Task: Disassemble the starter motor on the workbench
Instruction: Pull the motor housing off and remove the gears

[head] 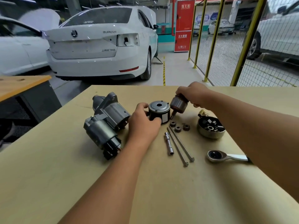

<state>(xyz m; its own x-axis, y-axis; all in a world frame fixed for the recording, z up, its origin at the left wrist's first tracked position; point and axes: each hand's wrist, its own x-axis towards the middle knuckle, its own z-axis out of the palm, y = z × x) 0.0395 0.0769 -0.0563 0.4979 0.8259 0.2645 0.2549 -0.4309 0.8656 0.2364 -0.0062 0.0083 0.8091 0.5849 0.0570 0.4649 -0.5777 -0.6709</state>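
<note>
The grey starter housing with its solenoid (105, 122) lies on the left of the tan workbench (64, 175). My left hand (142, 122) grips the black cylindrical field case (159, 113), which stands upright with its holed metal cap on top. My right hand (192, 93) holds the armature (178, 105) tilted just right of the case, shaft end down near the bench. Three small planet gears (179, 126) lie in front of the case. The end cap with brush holder (211, 128) sits open side up on the right.
Two long through bolts (181, 145) and a socket extension (169, 145) lie in front of the gears. A ratchet handle (226, 156) rests at the right, partly under my right forearm. A white car is parked beyond the bench; a yellow mesh fence stands on the right.
</note>
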